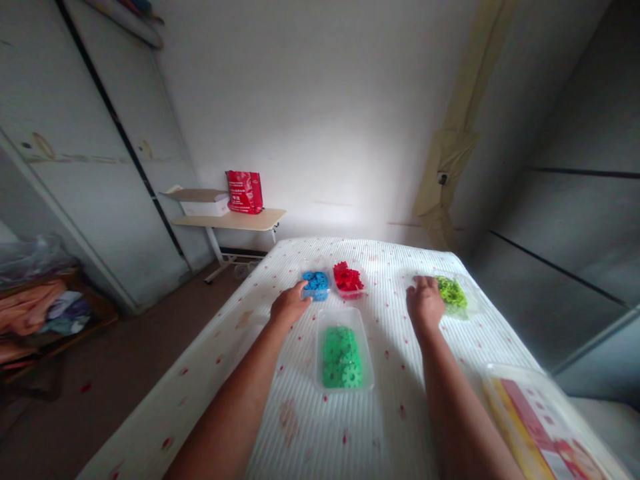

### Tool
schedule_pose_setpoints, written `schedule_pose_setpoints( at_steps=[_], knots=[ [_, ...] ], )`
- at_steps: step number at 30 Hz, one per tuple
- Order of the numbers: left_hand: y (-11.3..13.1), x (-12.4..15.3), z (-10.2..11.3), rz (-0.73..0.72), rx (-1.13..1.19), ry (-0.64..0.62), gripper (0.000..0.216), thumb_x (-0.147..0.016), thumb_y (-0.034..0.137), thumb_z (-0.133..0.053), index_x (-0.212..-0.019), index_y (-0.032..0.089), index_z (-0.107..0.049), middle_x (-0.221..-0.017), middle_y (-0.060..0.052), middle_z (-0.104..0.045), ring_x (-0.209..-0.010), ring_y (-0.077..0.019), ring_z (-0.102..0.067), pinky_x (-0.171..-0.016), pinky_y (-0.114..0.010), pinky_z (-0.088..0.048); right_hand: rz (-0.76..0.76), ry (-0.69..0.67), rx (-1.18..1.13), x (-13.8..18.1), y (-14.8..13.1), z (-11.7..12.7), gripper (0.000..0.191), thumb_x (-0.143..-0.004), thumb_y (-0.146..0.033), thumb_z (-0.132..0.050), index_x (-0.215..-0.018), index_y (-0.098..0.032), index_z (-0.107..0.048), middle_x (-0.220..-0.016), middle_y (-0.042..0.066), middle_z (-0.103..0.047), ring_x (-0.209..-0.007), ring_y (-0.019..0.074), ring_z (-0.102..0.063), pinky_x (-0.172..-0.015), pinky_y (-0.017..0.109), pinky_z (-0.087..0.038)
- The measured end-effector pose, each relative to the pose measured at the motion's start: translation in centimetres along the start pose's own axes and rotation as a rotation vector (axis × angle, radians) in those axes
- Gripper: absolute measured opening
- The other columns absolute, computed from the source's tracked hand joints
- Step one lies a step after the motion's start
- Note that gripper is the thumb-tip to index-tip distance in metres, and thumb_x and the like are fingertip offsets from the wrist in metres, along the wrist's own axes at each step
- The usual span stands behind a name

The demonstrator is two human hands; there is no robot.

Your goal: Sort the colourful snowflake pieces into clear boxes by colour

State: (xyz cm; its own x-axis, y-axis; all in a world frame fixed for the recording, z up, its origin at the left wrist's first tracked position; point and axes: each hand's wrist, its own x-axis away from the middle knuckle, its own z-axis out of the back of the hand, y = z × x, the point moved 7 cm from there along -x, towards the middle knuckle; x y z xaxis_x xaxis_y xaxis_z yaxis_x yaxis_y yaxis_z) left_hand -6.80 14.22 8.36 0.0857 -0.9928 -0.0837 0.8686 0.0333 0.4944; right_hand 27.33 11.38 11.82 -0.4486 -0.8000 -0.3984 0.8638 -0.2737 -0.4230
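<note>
The left hand (289,305) touches the blue pieces (317,285), fingers loose; the right hand (424,303) rests flat, apparently ungripping, beside the lime pieces (451,292) on the bed (300,427).

A single view, from a camera on the person's head, looking forward and down along both forearms; the bed (310,427) fills the lower middle, running away from the lens toward the far wall (320,113); the hands sit mid-frame, near the camera; the wide lens bends the wardrobe doors (75,167) at left and the panels at right; no second view shares the scene.
</note>
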Motion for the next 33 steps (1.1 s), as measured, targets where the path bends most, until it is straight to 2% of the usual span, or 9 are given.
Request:
schedule_pose_setpoints(
  at_steps=[2,5,8,11,17,20,25,29,33],
  knots=[
    [0.5,1.0,0.9,0.039,-0.099,0.027,0.049,-0.076,0.036,-0.055,-0.124,0.026,-0.050,-0.095,-0.010,-0.067,-0.086,-0.0234,-0.061,-0.067,-0.028,-0.040,-0.118,0.069,0.114,0.0,2.8,1.0,0.033,-0.084,-0.023,-0.040,-0.110,-0.013,-0.058,-0.116,0.016,-0.052,-0.089,0.0249,-0.060,-0.070,0.034,-0.044],
    [1.3,2.9,1.2,0.056,-0.136,0.033,0.035,-0.077,0.040,-0.052,-0.107,0.024,-0.059,-0.092,-0.009,-0.067,-0.084,-0.0222,-0.061,-0.064,-0.026,-0.038,-0.231,0.008,0.157,0.0,5.6,0.6,0.031,-0.084,-0.025,-0.041,-0.107,-0.014,-0.059,-0.116,0.017,-0.050,-0.085,0.0251,-0.062,-0.065,0.034,-0.044],
    [1.8,4.9,0.1,0.033,-0.054,-0.015,0.025,-0.074,0.044,-0.055,-0.080,0.021,-0.064,-0.077,-0.006,-0.065,-0.074,-0.0192,-0.059,-0.059,-0.025,-0.034,-0.280,-0.037,0.153,0.0,6.8,0.1,0.031,-0.084,-0.022,-0.039,-0.106,-0.015,-0.060,-0.115,0.017,-0.051,-0.082,0.0247,-0.062,-0.063,0.034,-0.044],
    [1.9,6.5,-1.6,0.017,0.085,-0.061,0.027,-0.072,0.044,-0.056,-0.062,0.019,-0.057,-0.060,-0.001,-0.058,-0.059,-0.0148,-0.052,-0.054,-0.024,-0.028,-0.304,-0.049,0.165,0.0,6.8,-0.1,0.032,-0.084,-0.020,-0.035,-0.104,-0.015,-0.060,-0.115,0.017,-0.051,-0.082,0.0246,-0.063,-0.064,0.033,-0.044],
    [1.5,7.4,-3.5,-0.012,0.296,-0.010,0.029,-0.074,0.043,-0.051,-0.058,0.020,-0.043,-0.052,0.005,-0.043,-0.053,-0.0111,-0.044,-0.052,-0.022,-0.025,-0.145,-0.142,0.178,0.7,2.9,-1.7,0.031,-0.085,-0.022,-0.036,-0.103,-0.014,-0.061,-0.115,0.014,-0.051,-0.080,0.0214,-0.064,-0.066,0.031,-0.045],
    [1.0,7.3,-4.0,-0.032,0.421,0.007,0.026,-0.071,0.042,-0.051,-0.059,0.020,-0.044,-0.054,0.005,-0.045,-0.055,-0.0110,-0.045,-0.053,-0.022,-0.027,-0.048,-0.207,0.143,1.4,-0.3,-3.0,0.031,-0.085,-0.024,-0.037,-0.104,-0.015,-0.060,-0.114,0.012,-0.051,-0.079,0.0193,-0.064,-0.066,0.029,-0.045],
    [0.1,7.0,-4.7,0.000,0.640,-0.065,0.026,-0.067,0.043,-0.050,-0.058,0.020,-0.046,-0.049,0.006,-0.040,-0.050,-0.0106,-0.039,-0.050,-0.022,-0.026,0.045,-0.253,0.094,2.3,-4.6,-4.7,0.028,-0.086,-0.026,-0.039,-0.103,-0.017,-0.060,-0.116,0.009,-0.051,-0.081,0.0170,-0.064,-0.066,0.026,-0.044],
    [0.4,7.2,-4.8,0.003,0.722,-0.108,0.025,-0.062,0.042,-0.051,-0.054,0.019,-0.042,-0.047,0.007,-0.034,-0.048,-0.0095,-0.033,-0.048,-0.022,-0.024,0.092,-0.300,0.072,2.9,-6.0,-5.1,0.027,-0.085,-0.026,-0.043,-0.105,-0.019,-0.060,-0.118,0.009,-0.051,-0.086,0.0173,-0.064,-0.067,0.026,-0.044],
    [0.9,7.6,-4.7,-0.011,0.747,-0.115,0.025,-0.060,0.041,-0.050,-0.054,0.019,-0.041,-0.050,0.006,-0.034,-0.051,-0.0098,-0.034,-0.050,-0.022,-0.025,0.099,-0.362,0.061,2.7,-6.2,-4.1,0.033,-0.086,-0.024,-0.040,-0.115,-0.016,-0.054,-0.124,0.014,-0.050,-0.096,0.0221,-0.062,-0.075,0.030,-0.045]
  ],
)
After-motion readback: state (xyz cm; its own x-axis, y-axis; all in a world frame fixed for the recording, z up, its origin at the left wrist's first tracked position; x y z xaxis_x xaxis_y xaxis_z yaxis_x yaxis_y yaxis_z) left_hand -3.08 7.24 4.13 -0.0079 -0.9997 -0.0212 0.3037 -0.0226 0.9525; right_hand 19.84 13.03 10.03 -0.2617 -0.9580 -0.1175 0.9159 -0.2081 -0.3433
